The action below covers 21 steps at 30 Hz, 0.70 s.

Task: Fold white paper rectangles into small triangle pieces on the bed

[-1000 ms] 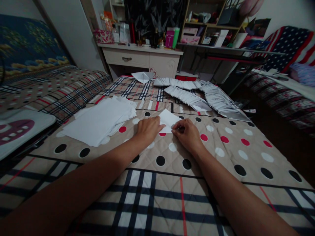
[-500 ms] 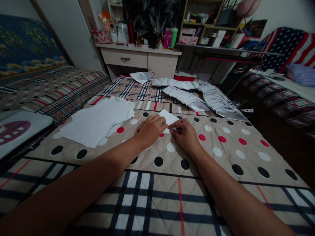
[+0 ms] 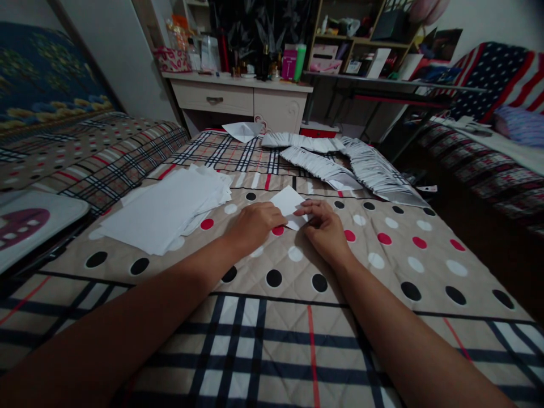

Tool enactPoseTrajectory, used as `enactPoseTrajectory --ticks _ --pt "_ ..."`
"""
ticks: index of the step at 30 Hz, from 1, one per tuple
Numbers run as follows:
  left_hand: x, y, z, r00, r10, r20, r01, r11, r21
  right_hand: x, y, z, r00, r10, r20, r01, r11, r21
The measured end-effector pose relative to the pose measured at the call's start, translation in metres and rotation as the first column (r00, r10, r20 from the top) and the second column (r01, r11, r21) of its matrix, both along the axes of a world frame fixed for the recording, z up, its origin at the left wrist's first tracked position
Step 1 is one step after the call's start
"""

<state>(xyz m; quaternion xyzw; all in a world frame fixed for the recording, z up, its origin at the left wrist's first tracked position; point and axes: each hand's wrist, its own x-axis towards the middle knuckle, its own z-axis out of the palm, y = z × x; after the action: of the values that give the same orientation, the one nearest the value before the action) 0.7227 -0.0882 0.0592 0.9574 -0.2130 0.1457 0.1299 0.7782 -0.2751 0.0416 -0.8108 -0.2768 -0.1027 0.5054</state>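
On the bed (image 3: 293,272), the folded white paper (image 3: 285,198) lies between the left hand (image 3: 257,224), whose hold I cannot tell, and the right hand (image 3: 302,220); slack pressure could let it skew (bedding is soft backing). Since the earlier frame, right finger and thumb have parted, moving off the left.
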Motion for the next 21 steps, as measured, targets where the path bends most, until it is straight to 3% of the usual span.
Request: enactPoseTrajectory --ticks 2,4,8,13,18,21 --pt "0.007 0.010 -0.007 0.999 0.032 0.010 -0.029 0.973 -0.230 -0.001 -0.001 0.001 0.999 0.016 0.038 -0.015 0.999 -0.041" --pt "0.014 0.019 -0.012 0.999 0.050 -0.012 -0.050 0.900 -0.432 -0.001 -0.001 0.002 0.997 0.031 0.076 -0.026 0.997 -0.068" --pt "0.020 0.026 -0.011 0.996 0.064 -0.065 -0.091 0.742 -0.664 -0.001 -0.001 0.003 0.991 0.078 0.109 -0.073 0.996 -0.051" --pt "0.020 0.025 -0.006 0.992 0.040 -0.124 -0.121 0.629 -0.768 -0.009 -0.002 0.009 0.984 0.117 0.136 -0.116 0.993 -0.015" --pt "0.021 0.027 -0.007 0.992 0.000 -0.130 -0.112 0.503 -0.857 -0.015 -0.003 0.016 0.956 0.181 0.230 -0.162 0.982 -0.099" --pt "0.022 0.028 -0.008 0.991 -0.022 -0.134 -0.103 0.525 -0.845 -0.013 -0.004 0.014 0.948 0.166 0.270 -0.144 0.985 -0.098"
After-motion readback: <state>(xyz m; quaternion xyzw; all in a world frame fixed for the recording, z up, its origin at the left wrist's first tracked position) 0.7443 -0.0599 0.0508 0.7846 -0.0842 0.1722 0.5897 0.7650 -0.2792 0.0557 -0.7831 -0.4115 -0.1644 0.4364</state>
